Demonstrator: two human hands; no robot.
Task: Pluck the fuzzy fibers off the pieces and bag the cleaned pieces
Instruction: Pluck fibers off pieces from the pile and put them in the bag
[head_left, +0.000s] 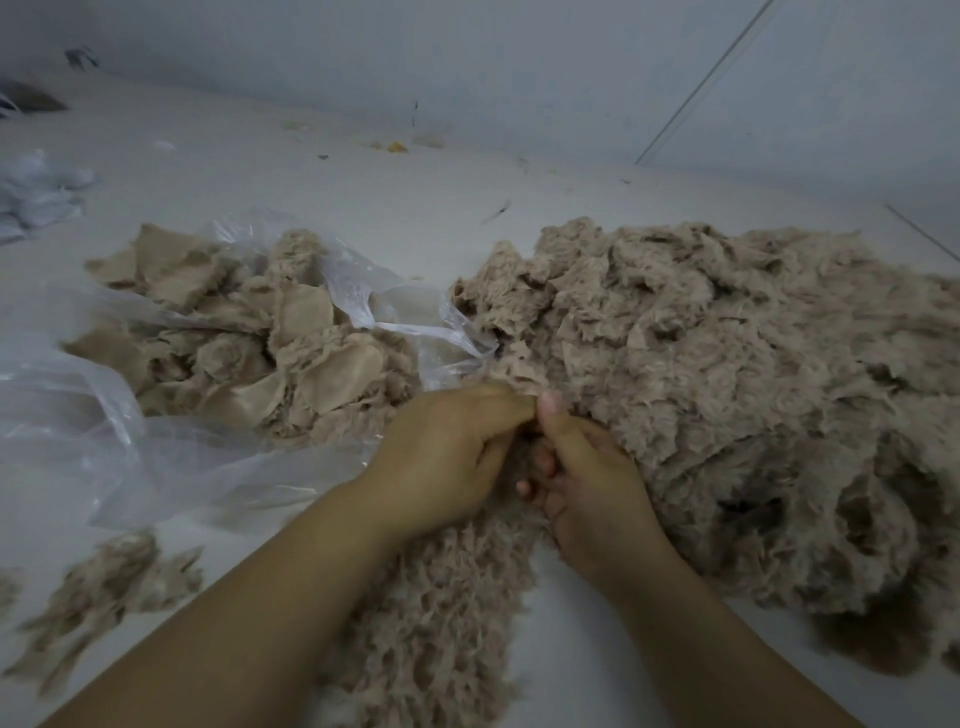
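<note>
A big heap of beige fuzzy pieces (727, 389) covers the right half of the white table. On the left lies a clear plastic bag (104, 415), open, with several smoother beige pieces (291, 338) in and on it. My left hand (447, 457) and my right hand (587, 483) meet at the centre, at the heap's near edge. Both have curled fingers and pinch one fuzzy piece (519, 374) between them; most of it is hidden by the hands. Plucked fibers (441, 613) lie in a strip below my hands.
Small tufts of loose fuzz (114, 577) lie at the near left. White crumpled plastic (36, 192) sits at the far left edge. A few scraps and an orange bit (396, 147) lie by the back wall (467, 62).
</note>
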